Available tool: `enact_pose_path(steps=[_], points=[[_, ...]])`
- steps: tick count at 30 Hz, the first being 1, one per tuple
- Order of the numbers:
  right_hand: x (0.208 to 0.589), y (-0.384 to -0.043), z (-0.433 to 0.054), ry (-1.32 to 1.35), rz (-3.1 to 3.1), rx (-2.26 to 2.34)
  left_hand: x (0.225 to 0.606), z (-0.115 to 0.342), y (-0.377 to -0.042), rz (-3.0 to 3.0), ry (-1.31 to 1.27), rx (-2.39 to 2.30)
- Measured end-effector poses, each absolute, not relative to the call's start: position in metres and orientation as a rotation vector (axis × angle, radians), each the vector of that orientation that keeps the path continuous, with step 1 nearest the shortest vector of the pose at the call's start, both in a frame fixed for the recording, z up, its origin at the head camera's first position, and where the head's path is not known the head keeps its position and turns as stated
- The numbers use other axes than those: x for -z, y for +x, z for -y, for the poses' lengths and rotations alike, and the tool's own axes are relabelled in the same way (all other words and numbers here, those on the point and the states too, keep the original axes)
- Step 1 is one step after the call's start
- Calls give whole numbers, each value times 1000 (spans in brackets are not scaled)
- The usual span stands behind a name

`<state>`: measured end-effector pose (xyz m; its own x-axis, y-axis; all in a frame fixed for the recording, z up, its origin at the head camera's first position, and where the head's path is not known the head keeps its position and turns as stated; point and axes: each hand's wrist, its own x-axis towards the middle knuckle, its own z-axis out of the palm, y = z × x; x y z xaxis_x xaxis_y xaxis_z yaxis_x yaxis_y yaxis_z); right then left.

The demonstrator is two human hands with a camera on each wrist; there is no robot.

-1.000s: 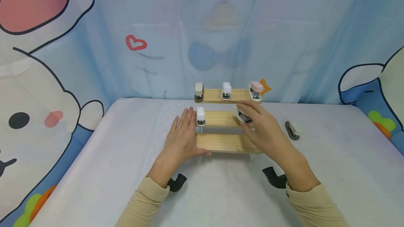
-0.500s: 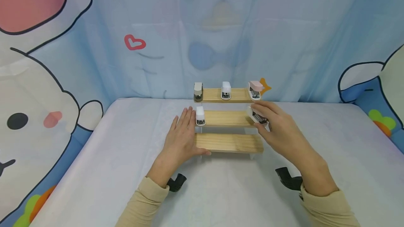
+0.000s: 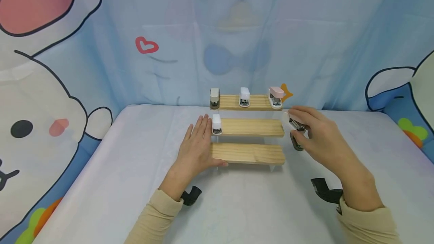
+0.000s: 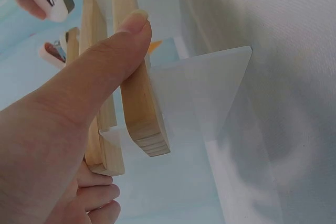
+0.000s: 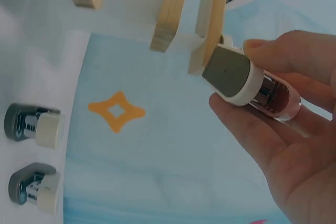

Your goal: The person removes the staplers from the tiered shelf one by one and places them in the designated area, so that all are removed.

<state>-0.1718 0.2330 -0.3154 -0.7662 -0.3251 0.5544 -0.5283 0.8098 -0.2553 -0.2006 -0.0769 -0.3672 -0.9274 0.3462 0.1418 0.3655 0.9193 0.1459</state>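
My right hand (image 3: 322, 134) pinches a small stapler (image 5: 231, 72), white with an olive-grey face, between thumb and fingers. It is off to the right of a three-step wooden rack (image 3: 249, 127). My left hand (image 3: 196, 146) lies with straight fingers along the rack's left end, its thumb (image 4: 105, 66) across the lowest board's front. At the left of the middle board stands a white stapler (image 3: 217, 124). The top board bears a cream-and-grey stapler (image 3: 214, 99), a white stapler (image 3: 244, 97) and a pink stapler (image 3: 276, 97).
Two grey-and-cream staplers (image 5: 34, 124) rest on the white tablecloth (image 3: 244, 206) in the right wrist view; in the head view, a dark stapler (image 3: 295, 143) is partly hidden by my right hand. A cartoon-printed curtain (image 3: 190, 59) hangs behind the rack.
My right hand has moved right with the stapler, from over the middle board to beyond the rack's right end. My left hand has stayed on the rack.
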Motion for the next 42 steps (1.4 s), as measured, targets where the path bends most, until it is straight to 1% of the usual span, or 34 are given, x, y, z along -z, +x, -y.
enact_pose_path(steps=[14,42], points=[[320,-175,-263,500,2565,-540,368,77,-201,2972,-546,249],[347,-195,-311,207,2709,-642,368,77,-200,2952,-549,273]])
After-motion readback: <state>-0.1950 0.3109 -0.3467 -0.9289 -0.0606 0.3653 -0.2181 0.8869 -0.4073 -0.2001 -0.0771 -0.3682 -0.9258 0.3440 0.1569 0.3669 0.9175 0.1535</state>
